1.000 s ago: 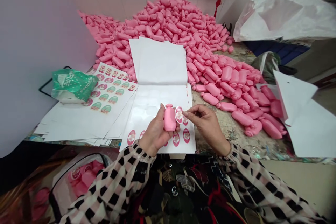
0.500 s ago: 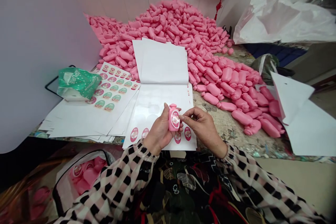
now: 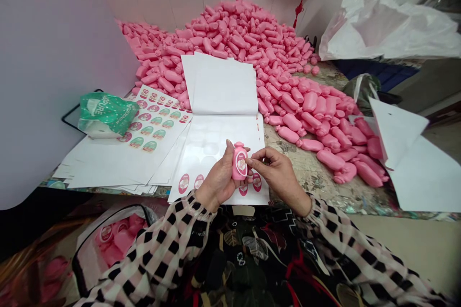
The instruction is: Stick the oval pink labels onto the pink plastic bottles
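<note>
As your left hand [image 3: 216, 184] grips the pink bottle [image 3: 237, 175],
your right hand [image 3: 277, 175] pinches its label [image 3: 241, 165]; hold the body, likely light and stiff.

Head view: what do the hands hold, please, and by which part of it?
The left hand grips a small pink plastic bottle around its body; the right hand pinches at the edge of its oval sticker.

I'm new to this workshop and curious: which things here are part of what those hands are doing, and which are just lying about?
In use:
left hand holding a pink bottle
right hand pinching its oval label
label sheet beneath them

Lying about:
heap of pink bottles
green plastic bag
white plastic sheeting
</note>
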The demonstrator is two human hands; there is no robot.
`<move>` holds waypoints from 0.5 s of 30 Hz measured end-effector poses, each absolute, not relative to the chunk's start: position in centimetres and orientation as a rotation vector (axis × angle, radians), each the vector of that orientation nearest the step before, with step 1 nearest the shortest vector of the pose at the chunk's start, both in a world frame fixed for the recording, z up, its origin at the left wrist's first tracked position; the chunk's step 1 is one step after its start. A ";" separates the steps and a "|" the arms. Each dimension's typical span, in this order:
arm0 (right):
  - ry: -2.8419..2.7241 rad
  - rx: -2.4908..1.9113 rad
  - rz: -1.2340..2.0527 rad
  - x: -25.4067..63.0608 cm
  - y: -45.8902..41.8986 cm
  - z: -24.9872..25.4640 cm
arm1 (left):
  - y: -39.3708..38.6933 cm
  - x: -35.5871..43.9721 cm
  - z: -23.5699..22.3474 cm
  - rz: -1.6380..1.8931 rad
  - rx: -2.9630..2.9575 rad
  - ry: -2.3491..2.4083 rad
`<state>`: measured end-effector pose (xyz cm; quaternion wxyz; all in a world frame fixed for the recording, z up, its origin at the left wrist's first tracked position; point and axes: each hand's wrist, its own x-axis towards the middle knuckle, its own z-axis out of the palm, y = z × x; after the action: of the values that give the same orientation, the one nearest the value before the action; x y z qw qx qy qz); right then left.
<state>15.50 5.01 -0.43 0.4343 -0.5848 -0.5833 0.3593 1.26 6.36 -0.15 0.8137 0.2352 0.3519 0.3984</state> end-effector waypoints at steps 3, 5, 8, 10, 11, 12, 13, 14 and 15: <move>-1.498 -1.451 0.869 15.8 4.9 -0.7 | 6.2 0.6 -0.2 0.748 0.628 0.727; -1.575 -1.419 0.845 16.3 5.0 -0.9 | 6.1 0.0 -0.2 0.695 0.698 0.695; -1.586 -1.399 0.784 17.3 5.5 -0.8 | 5.8 -0.6 -0.3 0.651 0.709 0.672; -1.482 -1.405 0.815 17.8 5.8 -0.5 | 5.6 -0.7 -0.2 0.629 0.689 0.667; -1.429 -1.406 0.858 17.7 5.9 -0.3 | 5.5 -0.6 -0.1 0.616 0.685 0.662; -1.389 -1.403 0.916 17.5 5.8 -0.2 | 5.4 -0.4 0.0 0.604 0.687 0.655; -1.366 -1.398 0.980 17.1 5.6 -0.1 | 5.3 -0.2 0.0 0.591 0.700 0.645; -1.352 -1.394 1.045 16.6 5.3 0.0 | 5.2 0.0 0.1 0.580 0.721 0.634; -1.344 -1.386 1.110 16.0 5.0 -0.1 | 5.1 0.2 0.1 0.574 0.748 0.625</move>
<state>16.01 4.99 -0.07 0.4418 -0.5583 -0.5415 0.4471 0.23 5.06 0.09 0.8442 0.3544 0.2963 0.2720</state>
